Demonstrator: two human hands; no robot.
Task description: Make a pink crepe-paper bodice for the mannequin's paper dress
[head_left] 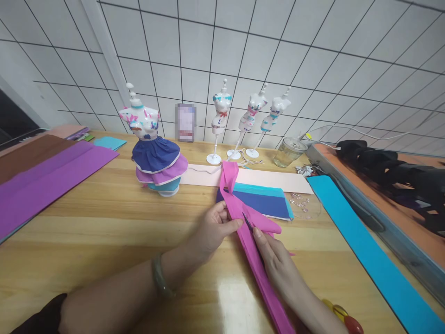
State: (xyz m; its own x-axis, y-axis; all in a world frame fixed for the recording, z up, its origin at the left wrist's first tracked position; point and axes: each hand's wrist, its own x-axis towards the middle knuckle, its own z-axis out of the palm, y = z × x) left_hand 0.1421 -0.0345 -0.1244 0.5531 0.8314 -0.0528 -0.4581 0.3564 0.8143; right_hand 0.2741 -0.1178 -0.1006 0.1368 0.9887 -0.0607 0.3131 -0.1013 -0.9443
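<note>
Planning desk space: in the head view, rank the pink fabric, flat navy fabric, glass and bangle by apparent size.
1. Pink fabric
2. Flat navy fabric
3. Glass
4. Bangle

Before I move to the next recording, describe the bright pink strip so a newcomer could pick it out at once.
On the wooden tabletop, just right of centre, the left hand pinches the bright pink strip, while the right hand holds a dark pointed tool over it. Loose folds and a vivid colour set it apart from the flat pale pink strip and bright blue strip.
</note>
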